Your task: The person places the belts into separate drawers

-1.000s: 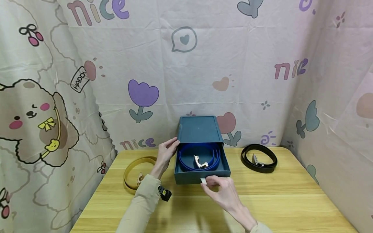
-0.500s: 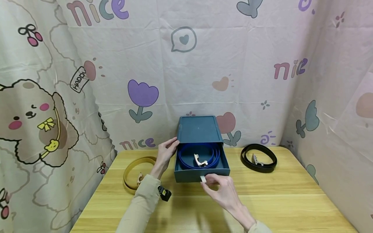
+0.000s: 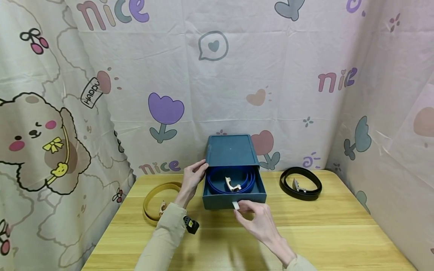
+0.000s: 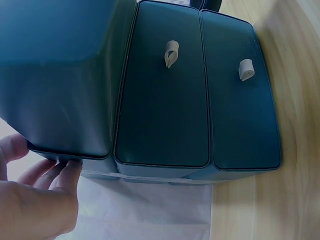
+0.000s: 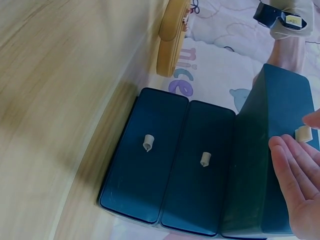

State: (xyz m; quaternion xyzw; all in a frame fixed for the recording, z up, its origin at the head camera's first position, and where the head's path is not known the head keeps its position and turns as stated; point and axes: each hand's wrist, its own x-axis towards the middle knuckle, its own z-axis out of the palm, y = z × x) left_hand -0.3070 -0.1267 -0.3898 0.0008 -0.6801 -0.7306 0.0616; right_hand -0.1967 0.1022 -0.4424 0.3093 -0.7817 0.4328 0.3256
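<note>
A dark teal drawer cabinet (image 3: 232,149) stands against the back cloth. Its top drawer (image 3: 223,202) is pulled partly out. In it lies a coiled blue belt (image 3: 250,184) with a gold-toned buckle (image 3: 232,185). My left hand (image 3: 192,178) rests at the cabinet's upper left edge, fingers against its side in the left wrist view. My right hand (image 3: 259,219) pinches the pale pull tab (image 5: 303,134) on the drawer front between thumb and forefinger. The other fingers lie along the drawer front in the right wrist view.
Two lower drawers (image 4: 162,110) with pale loops are shut below. A coiled tan belt (image 3: 147,203) lies left of the cabinet, partly behind my left arm. Farther right is a coiled black belt (image 3: 315,195). Both lie on the wooden table (image 3: 332,241).
The top drawer has slid a little way back into the cabinet, its front moving away from me. My right hand has moved along with it; my left hand has stayed put.
</note>
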